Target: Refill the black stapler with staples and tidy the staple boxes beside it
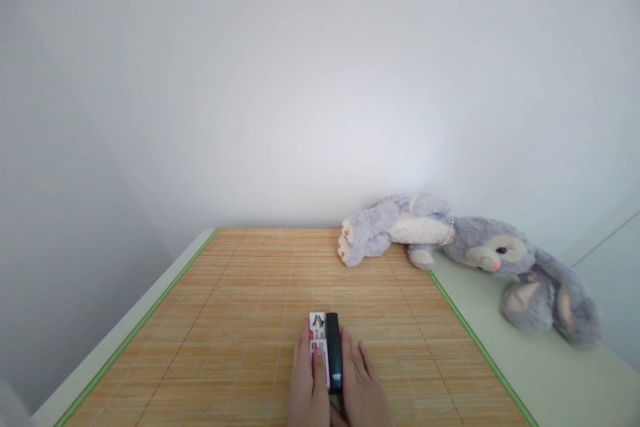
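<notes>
A small white box with red print [318,329] and a slim black bar-shaped device [333,347] lie side by side on a bamboo mat [240,320] near its front edge. My left hand [309,387] rests flat with its fingers over the white box. My right hand [360,387] lies beside the black device, fingers stretched forward and touching its right side. Both hands press the two items together; neither is lifted off the mat.
A grey plush rabbit [470,247] lies on its side at the back right, half on the mat, half on the pale table surface [540,360]. The mat has a green border [150,310]. White walls [300,80] close off the back and left.
</notes>
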Demonstrator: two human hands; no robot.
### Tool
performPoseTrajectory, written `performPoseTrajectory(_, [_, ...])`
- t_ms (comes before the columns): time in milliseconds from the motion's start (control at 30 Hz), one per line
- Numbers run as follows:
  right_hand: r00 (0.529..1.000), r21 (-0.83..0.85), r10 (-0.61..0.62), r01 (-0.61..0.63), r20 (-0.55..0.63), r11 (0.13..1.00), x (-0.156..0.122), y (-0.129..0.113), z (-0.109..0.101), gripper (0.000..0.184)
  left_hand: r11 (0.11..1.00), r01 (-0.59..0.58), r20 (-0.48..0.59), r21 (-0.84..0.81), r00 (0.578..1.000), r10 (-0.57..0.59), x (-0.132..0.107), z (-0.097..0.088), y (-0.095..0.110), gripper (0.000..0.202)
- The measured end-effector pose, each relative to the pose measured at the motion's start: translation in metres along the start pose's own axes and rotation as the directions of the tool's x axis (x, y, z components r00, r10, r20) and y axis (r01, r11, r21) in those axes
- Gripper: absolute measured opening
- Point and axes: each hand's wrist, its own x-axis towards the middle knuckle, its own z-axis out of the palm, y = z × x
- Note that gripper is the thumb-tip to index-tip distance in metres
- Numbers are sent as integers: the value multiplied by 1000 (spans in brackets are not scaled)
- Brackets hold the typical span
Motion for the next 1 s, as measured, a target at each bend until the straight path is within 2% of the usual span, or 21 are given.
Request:
performPoseTrajectory(100, [997,24,47,-48,65,999,0,-4,-16,105,1000,2,14,-24,1000,-2,1,8,7,69])
performPoseTrajectory(200, [991,23,75,-78,111,997,-4,0,-45,97,999,1,12,-36,1000,-1,1,28,22,67])
performPoseTrajectory(300, [992,23,105,-107,73,994,-13,14,-78,90,997,-9,19,-71,1000,10,2,62,43,65])
performPoseTrajectory(433, [989,55,147,-147,13,988,-28,46,-118,86,982,-2,56,-186,998,13,5,116,69,66])
performPoseTrajectory(533, [988,85,154,-152,-21,985,-35,66,-145,83,959,-38,26,-281,999,47,6,152,84,63])
performPoseTrajectory(667, [994,113,112,-110,-9,988,-38,84,-168,80,898,-38,-48,-439,999,19,6,182,97,54])
performPoseTrajectory(733, [995,86,102,-102,3,991,-42,94,-169,81,854,11,12,-520,1000,-5,7,183,99,56])
performPoseTrajectory(800, [991,32,135,-135,-2,990,-49,108,-163,86,842,37,112,-539,993,28,12,172,96,56])
performPoseTrajectory(867, [983,-17,180,-181,-22,983,-57,121,-155,92,864,14,170,-503,982,83,20,150,90,54])
performPoseTrajectory(933, [978,-43,201,-203,-48,978,-63,129,-149,94,895,-48,178,-444,974,141,30,121,82,51])
performPoseTrajectory(1000, [982,-57,182,-185,-51,981,-65,130,-148,93,921,-165,226,-353,940,255,39,94,77,60])
